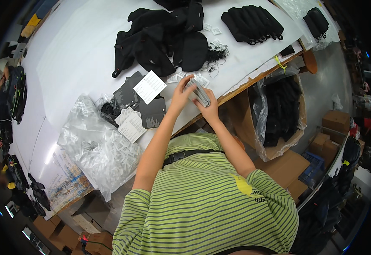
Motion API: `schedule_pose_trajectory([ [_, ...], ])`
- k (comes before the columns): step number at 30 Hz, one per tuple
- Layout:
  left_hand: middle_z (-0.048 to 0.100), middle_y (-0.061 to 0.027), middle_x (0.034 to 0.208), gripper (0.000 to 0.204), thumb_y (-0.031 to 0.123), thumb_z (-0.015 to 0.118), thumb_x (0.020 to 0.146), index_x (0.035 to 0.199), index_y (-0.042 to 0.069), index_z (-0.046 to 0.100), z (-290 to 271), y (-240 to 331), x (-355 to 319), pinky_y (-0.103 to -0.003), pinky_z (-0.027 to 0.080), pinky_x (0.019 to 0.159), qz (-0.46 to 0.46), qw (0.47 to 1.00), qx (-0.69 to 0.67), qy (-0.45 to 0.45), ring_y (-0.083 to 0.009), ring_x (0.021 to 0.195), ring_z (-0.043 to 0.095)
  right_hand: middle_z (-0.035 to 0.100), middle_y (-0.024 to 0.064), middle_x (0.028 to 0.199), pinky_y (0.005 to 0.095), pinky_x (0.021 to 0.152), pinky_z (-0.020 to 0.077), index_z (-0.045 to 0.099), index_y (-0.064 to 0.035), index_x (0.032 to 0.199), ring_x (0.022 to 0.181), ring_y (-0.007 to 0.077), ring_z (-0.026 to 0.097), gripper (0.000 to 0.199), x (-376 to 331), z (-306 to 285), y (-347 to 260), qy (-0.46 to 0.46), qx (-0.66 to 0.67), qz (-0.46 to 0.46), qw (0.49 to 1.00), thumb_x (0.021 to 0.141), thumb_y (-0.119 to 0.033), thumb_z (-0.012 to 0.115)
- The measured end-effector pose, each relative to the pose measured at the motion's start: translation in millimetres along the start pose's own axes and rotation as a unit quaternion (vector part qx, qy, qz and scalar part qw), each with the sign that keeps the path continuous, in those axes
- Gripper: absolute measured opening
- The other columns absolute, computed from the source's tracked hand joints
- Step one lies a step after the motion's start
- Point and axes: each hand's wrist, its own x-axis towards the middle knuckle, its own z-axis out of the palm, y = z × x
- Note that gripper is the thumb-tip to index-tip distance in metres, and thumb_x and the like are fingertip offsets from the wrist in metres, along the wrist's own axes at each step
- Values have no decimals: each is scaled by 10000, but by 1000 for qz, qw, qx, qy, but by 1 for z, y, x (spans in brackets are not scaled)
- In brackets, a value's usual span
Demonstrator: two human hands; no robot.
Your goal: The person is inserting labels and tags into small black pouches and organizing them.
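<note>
Near the table's front edge, my left hand [180,97] and my right hand [209,109] are closed on a stack of grey cards [201,96], one hand on each side. Motion blurs the stack and some of my left fingers. To the left lie dark grey printed cards [153,113] and a white printed card [150,87], with more white cards [131,126] below them. Just beyond my hands are small white packets [202,80] and a tangle of thin black cords [217,53]. A heap of black fabric bags [151,40] lies farther back.
A clear plastic bag of small white packets [102,146] lies at the left. A row of black pouches [253,24] is at the back right. Below the table edge on the right, a plastic-lined carton [241,111] holds black goods. An orange-brown round stool [309,62] stands beyond it.
</note>
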Motion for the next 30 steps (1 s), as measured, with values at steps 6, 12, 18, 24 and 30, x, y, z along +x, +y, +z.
schedule_pose_trajectory([
  [6, 412, -185, 1330, 665, 315, 763, 704, 1243, 30, 496, 12, 18, -10, -399, 311, 1027, -34, 992, -89, 82, -296, 1271, 365, 562, 103, 1057, 315, 834, 448, 550, -55, 1207, 966, 250, 579, 541, 1, -2, 0, -3, -11, -3, 1000, 702, -107, 734],
  [12, 338, -243, 1337, 791, 358, 793, 643, 1315, 141, 437, 7, 13, -6, -424, 295, 1032, 45, 995, 82, 28, -378, 1300, 289, 558, 106, 1049, 314, 822, 452, 532, -60, 1229, 960, 253, 579, 562, 0, 3, 6, -1, 11, -1, 1000, 700, -69, 721],
  [18, 436, -134, 1278, 669, 307, 772, 689, 1261, 106, 488, 11, 24, -9, -394, 303, 1025, 99, 973, 200, 55, -300, 1243, 362, 562, 111, 1045, 314, 835, 446, 534, -57, 1223, 976, 262, 580, 545, -2, 0, 0, -1, 19, 14, 1000, 709, -64, 714],
  [24, 417, -166, 1241, 727, 353, 778, 667, 1268, 98, 458, 5, 23, -2, -393, 355, 978, 31, 999, 26, 22, -312, 1169, 420, 579, 120, 1037, 316, 840, 445, 546, -62, 1212, 984, 264, 580, 530, -2, 2, 3, 12, 3, -2, 1000, 708, -60, 708],
  [30, 459, -132, 1189, 620, 306, 742, 727, 1244, 90, 477, 13, 22, 2, -349, 375, 943, 40, 994, 48, 88, -259, 1113, 456, 584, 126, 1032, 315, 831, 446, 565, -62, 1193, 965, 265, 584, 490, 1, 2, 4, 11, -1, 8, 1000, 723, -87, 703],
])
